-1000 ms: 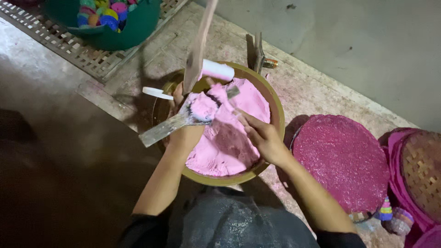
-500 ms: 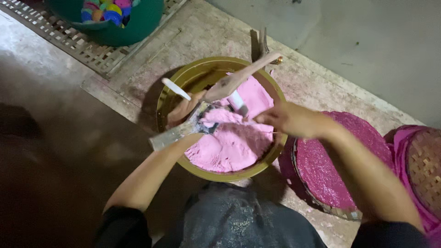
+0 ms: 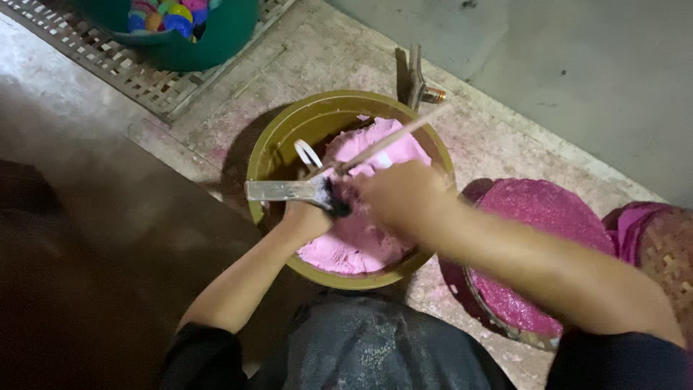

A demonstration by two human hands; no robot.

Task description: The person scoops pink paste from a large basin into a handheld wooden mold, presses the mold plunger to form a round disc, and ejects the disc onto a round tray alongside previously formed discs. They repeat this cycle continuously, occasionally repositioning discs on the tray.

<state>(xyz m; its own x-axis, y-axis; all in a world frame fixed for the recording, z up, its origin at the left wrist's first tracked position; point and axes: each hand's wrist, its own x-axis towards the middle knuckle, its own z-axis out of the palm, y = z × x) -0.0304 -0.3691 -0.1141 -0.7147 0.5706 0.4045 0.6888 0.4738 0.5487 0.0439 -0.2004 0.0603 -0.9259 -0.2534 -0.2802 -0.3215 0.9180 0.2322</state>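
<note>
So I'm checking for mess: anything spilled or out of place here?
Yes: pink stains spread over the concrete floor beside the olive bowl of pink paste. Nothing else looks askew.

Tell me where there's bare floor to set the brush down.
Bare concrete lies between the olive bowl and the floor grate, and behind the bowl toward the wall. Crowded on the right: the pink-coated tray sits close against the bowl.
</note>
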